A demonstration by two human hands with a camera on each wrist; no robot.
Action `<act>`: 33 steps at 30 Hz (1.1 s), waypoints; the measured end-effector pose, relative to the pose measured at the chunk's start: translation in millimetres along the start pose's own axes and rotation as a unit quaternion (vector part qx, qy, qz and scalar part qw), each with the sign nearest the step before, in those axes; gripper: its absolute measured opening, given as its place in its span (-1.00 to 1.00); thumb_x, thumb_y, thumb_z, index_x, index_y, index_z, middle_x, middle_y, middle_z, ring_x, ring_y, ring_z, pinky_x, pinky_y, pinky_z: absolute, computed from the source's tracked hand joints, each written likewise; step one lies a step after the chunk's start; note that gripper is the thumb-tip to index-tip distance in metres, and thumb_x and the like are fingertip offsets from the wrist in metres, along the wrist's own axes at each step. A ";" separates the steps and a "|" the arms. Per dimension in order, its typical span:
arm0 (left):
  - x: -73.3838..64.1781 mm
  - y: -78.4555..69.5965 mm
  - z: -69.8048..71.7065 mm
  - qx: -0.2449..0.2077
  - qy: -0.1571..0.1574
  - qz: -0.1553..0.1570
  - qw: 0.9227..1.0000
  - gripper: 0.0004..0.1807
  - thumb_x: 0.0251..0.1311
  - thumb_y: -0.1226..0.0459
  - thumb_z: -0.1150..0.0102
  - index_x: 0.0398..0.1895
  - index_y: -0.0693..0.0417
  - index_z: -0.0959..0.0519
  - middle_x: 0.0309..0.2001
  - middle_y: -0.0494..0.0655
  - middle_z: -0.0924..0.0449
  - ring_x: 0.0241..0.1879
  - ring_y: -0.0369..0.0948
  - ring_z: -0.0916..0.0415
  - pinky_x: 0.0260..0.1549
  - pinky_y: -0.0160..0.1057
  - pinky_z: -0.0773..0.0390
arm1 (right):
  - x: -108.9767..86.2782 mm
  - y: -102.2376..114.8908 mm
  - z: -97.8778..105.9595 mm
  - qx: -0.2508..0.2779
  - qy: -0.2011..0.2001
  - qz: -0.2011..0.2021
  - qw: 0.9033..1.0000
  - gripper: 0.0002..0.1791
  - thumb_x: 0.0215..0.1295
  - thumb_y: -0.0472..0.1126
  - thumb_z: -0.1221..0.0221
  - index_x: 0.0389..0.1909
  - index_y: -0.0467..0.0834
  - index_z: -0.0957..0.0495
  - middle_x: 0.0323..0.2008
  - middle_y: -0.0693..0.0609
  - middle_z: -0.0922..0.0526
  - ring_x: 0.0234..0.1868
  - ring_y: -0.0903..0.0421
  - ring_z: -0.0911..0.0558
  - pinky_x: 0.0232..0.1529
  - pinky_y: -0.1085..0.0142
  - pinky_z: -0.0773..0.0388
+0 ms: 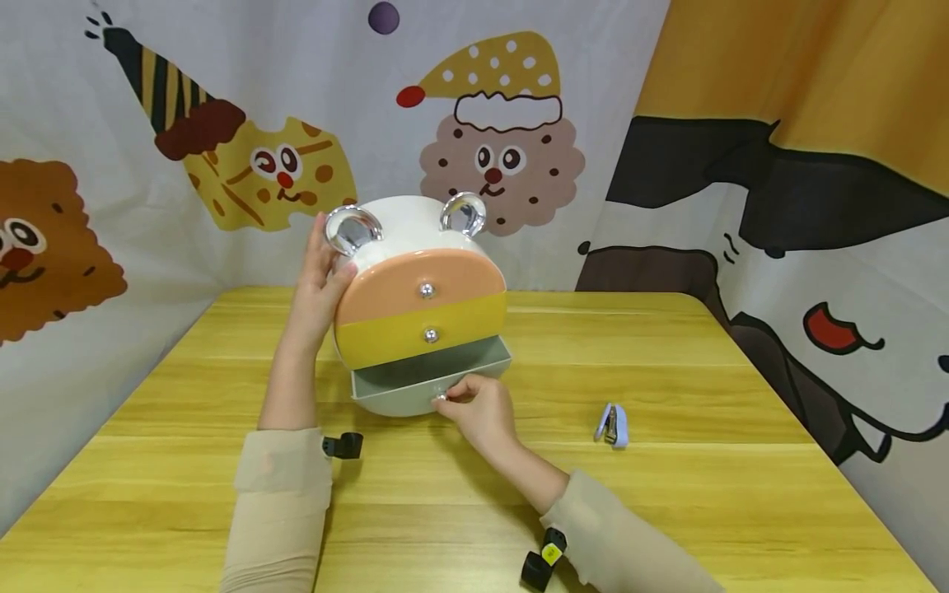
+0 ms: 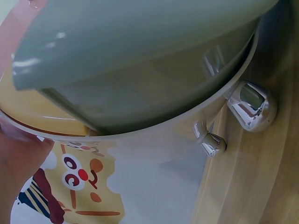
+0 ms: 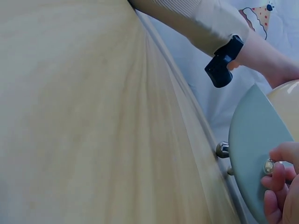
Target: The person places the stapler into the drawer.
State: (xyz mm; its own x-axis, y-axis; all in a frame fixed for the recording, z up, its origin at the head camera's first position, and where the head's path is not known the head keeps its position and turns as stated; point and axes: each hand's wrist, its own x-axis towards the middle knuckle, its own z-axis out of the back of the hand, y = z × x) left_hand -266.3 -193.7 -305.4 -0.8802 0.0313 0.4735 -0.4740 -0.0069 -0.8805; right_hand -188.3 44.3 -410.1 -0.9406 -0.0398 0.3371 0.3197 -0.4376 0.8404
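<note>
A round white drawer box (image 1: 404, 216) with silver ears stands on the table, its front banded orange, yellow and grey-green. The grey-green bottom drawer (image 1: 396, 399) is pulled out, and its visible inside shows nothing lying in it. My right hand (image 1: 482, 412) pinches the small silver knob (image 3: 268, 166) of that drawer between thumb and fingertips. My left hand (image 1: 315, 288) holds the box by its left side, thumb near the front rim and fingers up behind the ear. Below the box, silver feet (image 2: 252, 106) show in the left wrist view.
A small lavender stapler (image 1: 612, 426) lies on the wooden table (image 1: 704, 511) to the right of the box. Behind the table hangs a curtain (image 1: 296, 49) printed with cartoon cookies. Wrist cameras (image 1: 343, 445) sit on both sleeves.
</note>
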 end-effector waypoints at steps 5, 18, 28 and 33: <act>0.2 0.2 -0.8 0.001 0.000 -0.001 1.000 -0.15 0.33 0.26 -0.04 0.53 -0.39 0.17 0.45 0.08 -0.06 0.36 -0.09 -0.05 0.31 -0.09 -0.09 | -4.7 -1.0 5.4 0.006 0.008 -0.003 1.000 -0.82 -0.08 -0.24 -0.48 -0.60 -0.10 -0.63 -0.56 0.18 -0.65 -0.46 0.24 -0.61 -0.41 0.36 -0.55; 0.3 0.2 -0.2 0.010 -0.002 -0.004 1.000 -0.17 0.33 0.24 -0.03 0.52 -0.42 0.16 0.42 0.10 -0.12 0.23 -0.10 -0.19 0.18 -0.21 -0.23 | -16.2 1.9 13.8 -0.001 0.024 -0.026 0.999 -0.82 -0.08 -0.21 -0.49 -0.58 -0.08 -0.63 -0.54 0.19 -0.65 -0.52 0.26 -0.60 -0.52 0.36 -0.54; 0.2 0.8 -0.3 0.005 0.000 -0.002 1.000 -0.15 0.33 0.25 -0.04 0.53 -0.39 0.18 0.43 0.10 -0.10 0.30 -0.08 -0.13 0.27 -0.14 -0.15 | -19.5 0.6 21.2 -0.010 0.043 -0.020 0.999 -0.81 -0.04 -0.13 -0.47 -0.48 -0.07 -0.64 -0.47 0.21 -0.66 -0.51 0.23 -0.59 -0.46 0.34 -0.54; 0.2 0.5 -0.4 0.002 0.001 -0.004 1.000 -0.14 0.32 0.26 -0.04 0.53 -0.36 0.20 0.43 0.12 -0.09 0.30 -0.07 -0.11 0.28 -0.12 -0.14 | -20.0 3.0 30.8 -0.002 0.062 -0.011 0.998 -0.76 -0.03 -0.09 -0.47 -0.39 -0.10 -0.65 -0.41 0.16 -0.69 -0.40 0.15 -0.60 -0.36 0.33 -0.54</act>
State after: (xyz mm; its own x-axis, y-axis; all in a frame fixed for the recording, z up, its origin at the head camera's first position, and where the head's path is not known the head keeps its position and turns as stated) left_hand -266.7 -193.3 -305.8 -0.8763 0.0327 0.4807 -0.4812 -0.0108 -0.8765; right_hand -165.0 71.4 -401.3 -0.9545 -0.1408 0.2631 0.2984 -0.4437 0.8450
